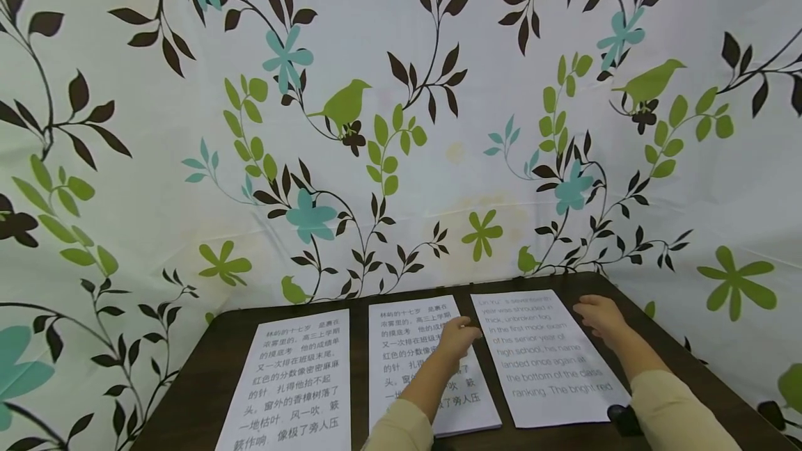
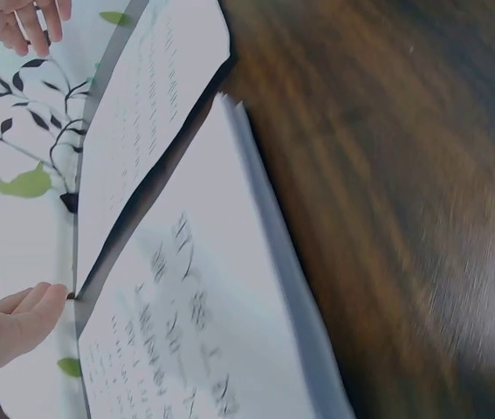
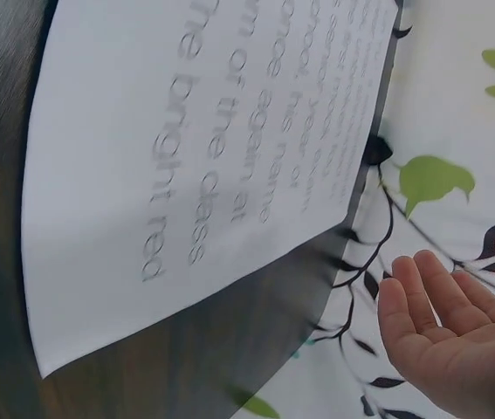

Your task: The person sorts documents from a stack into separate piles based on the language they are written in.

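Observation:
My left hand (image 1: 459, 337) hovers over the right edge of the middle stack of printed paper (image 1: 401, 402), holding nothing. Its fingers (image 2: 37, 307) look loosely bent in the left wrist view. Just past the right edge of a sheet with large English print (image 1: 539, 360) is my right hand (image 1: 603, 319), its fingers relaxed and slightly bent. In the right wrist view that hand (image 3: 457, 349) has nothing in its palm and stands apart from the English sheet (image 3: 99, 244). The middle stack, with Chinese print, is several sheets thick and partly covered by my left forearm.
A third page with Chinese print (image 1: 294, 381) lies at the left of the dark wooden table (image 1: 360, 367). Behind the table hangs a white cloth (image 1: 426, 228) patterned with leaves, flowers and birds. A small black object (image 1: 623, 420) shows beside my right sleeve.

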{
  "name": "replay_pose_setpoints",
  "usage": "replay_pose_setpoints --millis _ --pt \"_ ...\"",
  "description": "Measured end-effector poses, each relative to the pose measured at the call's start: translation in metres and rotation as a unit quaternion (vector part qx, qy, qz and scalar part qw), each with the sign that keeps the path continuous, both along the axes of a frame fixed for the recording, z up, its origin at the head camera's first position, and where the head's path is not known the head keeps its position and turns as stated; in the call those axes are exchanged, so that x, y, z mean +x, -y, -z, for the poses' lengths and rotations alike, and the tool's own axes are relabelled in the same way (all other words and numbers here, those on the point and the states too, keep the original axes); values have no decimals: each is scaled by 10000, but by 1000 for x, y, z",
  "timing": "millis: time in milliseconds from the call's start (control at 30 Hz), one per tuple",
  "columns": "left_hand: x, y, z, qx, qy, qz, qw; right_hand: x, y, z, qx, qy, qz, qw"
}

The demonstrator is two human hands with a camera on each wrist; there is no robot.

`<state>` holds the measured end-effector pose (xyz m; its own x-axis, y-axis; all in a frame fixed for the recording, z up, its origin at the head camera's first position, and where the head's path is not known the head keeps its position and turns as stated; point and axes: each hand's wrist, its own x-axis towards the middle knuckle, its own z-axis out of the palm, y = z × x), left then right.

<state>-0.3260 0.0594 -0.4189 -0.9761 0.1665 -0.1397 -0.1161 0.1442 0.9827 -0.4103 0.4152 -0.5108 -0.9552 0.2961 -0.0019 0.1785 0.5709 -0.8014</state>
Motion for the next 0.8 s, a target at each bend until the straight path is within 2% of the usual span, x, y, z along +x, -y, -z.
replay_pose_setpoints --millis 100,200,367,433,467,567,633,800 --pt "-3 10 -3 -9 -42 -45 10000 -3 14 -4 -34 -65 -164 9998" --pt "-7 22 -4 -79 -56 -98 9999 7 42 -27 -248 -86 -348 9991" --pt "-13 41 -7 -196 -53 -284 9994 55 109 -96 -526 -98 -747 9958" --pt "-13 48 -9 -224 -19 -329 9992 71 130 -119 -582 -11 -895 9943" --pt "-13 51 -9 -258 4 -346 9991 75 138 -126 -579 4 -885 9944" --pt "-14 59 -12 -396 39 -492 9980 76 152 -133 -570 13 -932 9940" --pt "-15 64 -13 -509 0 -633 9967 69 157 -127 -530 -77 -990 9936" --pt "-19 80 -12 -686 -109 -910 9934 63 178 -123 -620 -139 -1057 9924"
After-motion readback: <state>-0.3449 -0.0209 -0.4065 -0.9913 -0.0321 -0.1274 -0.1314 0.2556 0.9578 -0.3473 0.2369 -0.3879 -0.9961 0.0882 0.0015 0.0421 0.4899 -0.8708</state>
